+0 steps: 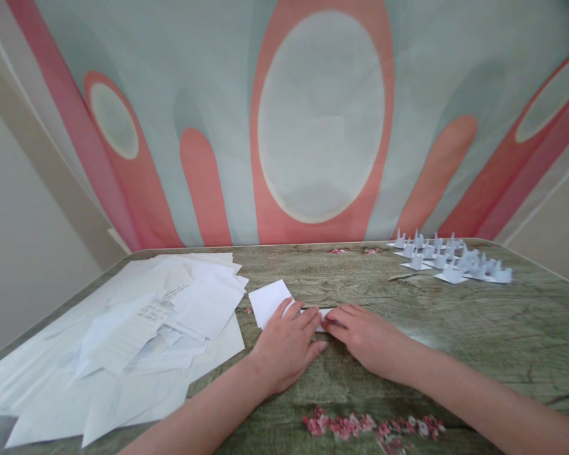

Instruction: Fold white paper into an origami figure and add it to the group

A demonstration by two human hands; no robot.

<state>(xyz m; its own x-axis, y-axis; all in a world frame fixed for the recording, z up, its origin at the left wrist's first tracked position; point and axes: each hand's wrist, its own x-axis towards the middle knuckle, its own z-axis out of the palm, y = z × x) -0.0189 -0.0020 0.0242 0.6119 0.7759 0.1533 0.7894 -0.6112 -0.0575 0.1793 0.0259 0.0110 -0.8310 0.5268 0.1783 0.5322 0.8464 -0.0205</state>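
A small folded white paper (pixel 320 321) lies on the wood-patterned table, largely covered by my hands. My left hand (pixel 287 346) rests flat across its left part, fingers stretched forward and slightly apart. At the right end of the paper, my right hand (pixel 363 336) has its fingers bent and pinched together on the edge. Just beyond my left fingers is a square white sheet (pixel 268 302), its lower right corner hidden under the hand. The exact fold of the paper between my hands cannot be made out.
A large loose heap of white papers (pixel 203 303), some printed, spreads over the left side. Several small folded paper figures (pixel 452 273) stand in rows at the back right. The table (pixel 478 341) has printed pink flowers and meets a patterned backdrop (pixel 237 158).
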